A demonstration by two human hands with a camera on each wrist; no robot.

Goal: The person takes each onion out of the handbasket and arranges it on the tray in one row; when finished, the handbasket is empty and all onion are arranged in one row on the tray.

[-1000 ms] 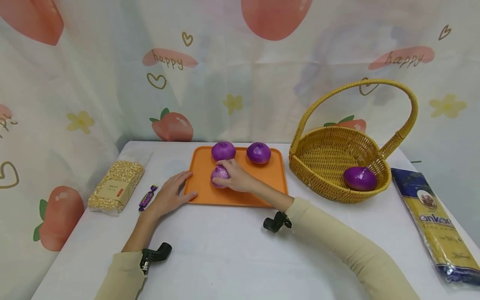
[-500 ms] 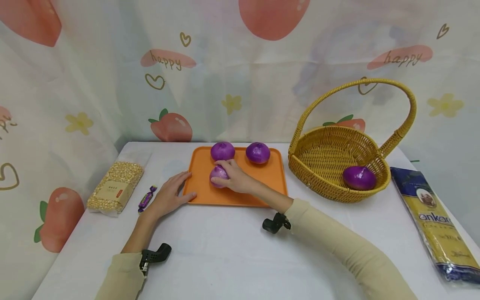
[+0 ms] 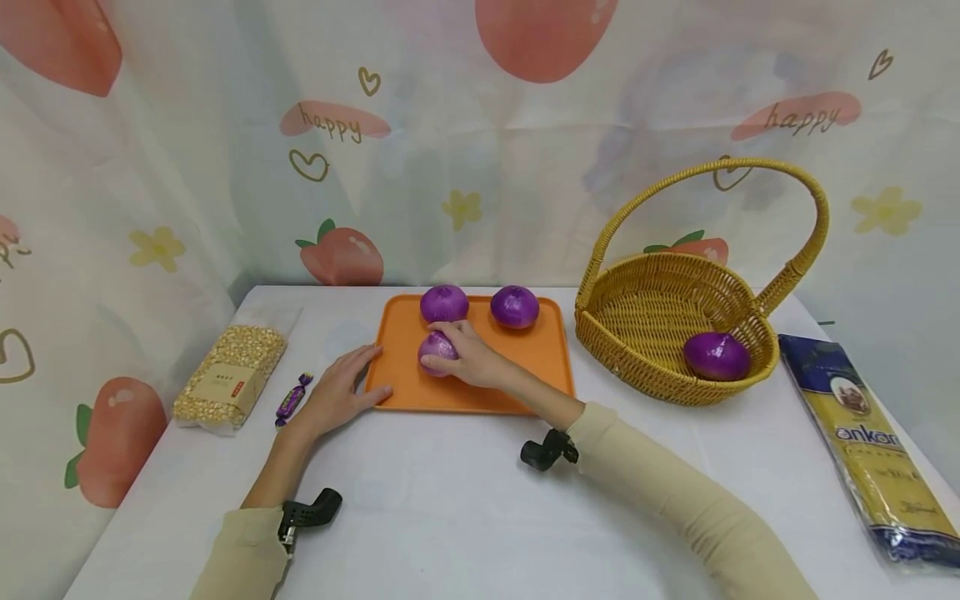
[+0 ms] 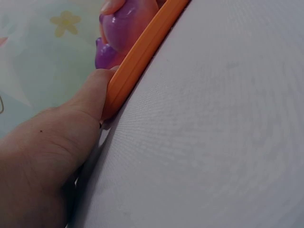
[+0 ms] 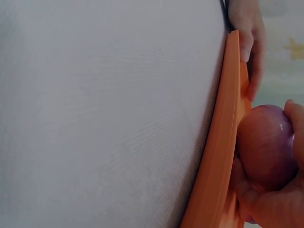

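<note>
On an orange tray [image 3: 397,379], my right hand [image 3: 475,357] grips a purple onion [image 3: 435,352], its fingers and thumb curled round the sides. The right wrist view shows this onion [image 5: 267,142] low against the tray, between thumb and fingers. Behind it on the tray stand two more onions, one at back left [image 3: 444,303] and one at back right [image 3: 514,307]. My left hand [image 3: 341,392] rests at the tray's left edge with fingers extended and thumb at the front corner. In the left wrist view, the thumb [image 4: 92,92] touches the tray's corner.
A yellow wicker basket [image 3: 622,354] with a tall handle stands right of the tray, one onion [image 3: 717,357] inside. Farther right lies a blue and gold packet [image 3: 870,442]. A bag of corn kernels [image 3: 232,371] and a purple-wrapped candy [image 3: 293,401] lie on the left.
The head view has shifted very slightly. Both hands, the gripped onion and the tray hold their places.
</note>
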